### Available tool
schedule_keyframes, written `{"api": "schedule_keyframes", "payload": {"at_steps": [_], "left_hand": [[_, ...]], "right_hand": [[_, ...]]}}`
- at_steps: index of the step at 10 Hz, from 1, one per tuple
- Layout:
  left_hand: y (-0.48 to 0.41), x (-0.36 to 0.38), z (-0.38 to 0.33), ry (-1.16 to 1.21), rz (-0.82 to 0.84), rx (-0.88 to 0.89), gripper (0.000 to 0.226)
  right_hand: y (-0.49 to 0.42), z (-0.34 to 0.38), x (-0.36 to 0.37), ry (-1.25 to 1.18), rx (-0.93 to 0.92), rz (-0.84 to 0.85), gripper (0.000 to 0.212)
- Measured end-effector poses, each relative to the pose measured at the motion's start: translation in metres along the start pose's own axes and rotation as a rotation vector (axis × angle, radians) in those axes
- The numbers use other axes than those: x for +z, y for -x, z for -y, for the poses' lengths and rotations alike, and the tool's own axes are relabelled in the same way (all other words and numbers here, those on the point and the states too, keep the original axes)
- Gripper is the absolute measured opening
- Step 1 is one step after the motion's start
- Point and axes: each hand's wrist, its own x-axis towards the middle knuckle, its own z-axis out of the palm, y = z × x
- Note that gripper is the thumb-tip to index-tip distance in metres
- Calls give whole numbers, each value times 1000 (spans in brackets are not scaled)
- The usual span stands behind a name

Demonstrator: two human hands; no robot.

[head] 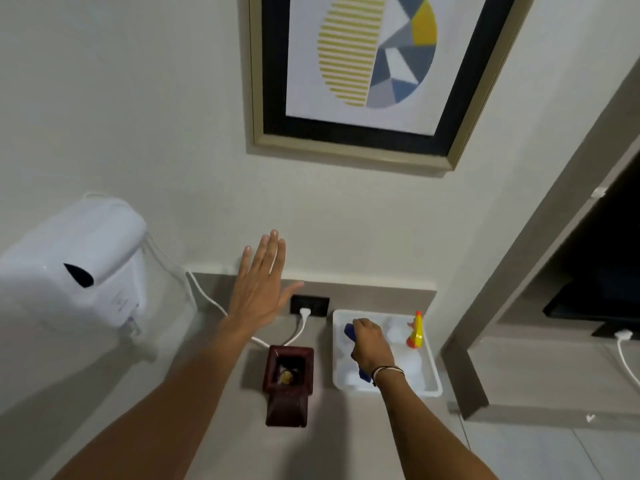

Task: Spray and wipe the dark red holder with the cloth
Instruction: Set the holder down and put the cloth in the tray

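The dark red holder stands upright on the grey counter, its square mouth open with something yellowish inside. To its right is a white tray. My right hand is inside the tray, fingers closed around a blue cloth; a bit of blue also shows under the wrist. A spray bottle with a yellow and orange trigger head stands at the tray's back right. My left hand hovers flat and empty above the counter, behind and left of the holder, fingers spread toward the wall.
A white wall-mounted appliance juts out at left, its cord running to a black wall socket behind the holder. A framed picture hangs above. At right a grey partition borders a recess with a dark screen.
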Motion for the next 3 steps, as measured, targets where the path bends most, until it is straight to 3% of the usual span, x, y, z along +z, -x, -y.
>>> {"api": "schedule_keyframes", "payload": {"at_steps": [1,2,3], "left_hand": [[22,28,-9,-9,103,-7,101],[37,55,-15,26,101,-26,101],[46,75,-16,9,125,-28,99]], "right_hand": [[-11,-14,24,-14,22,2,52],[-27,-24,49,29,8,49,63],[-37,-30,70,92,15,187,80]]}}
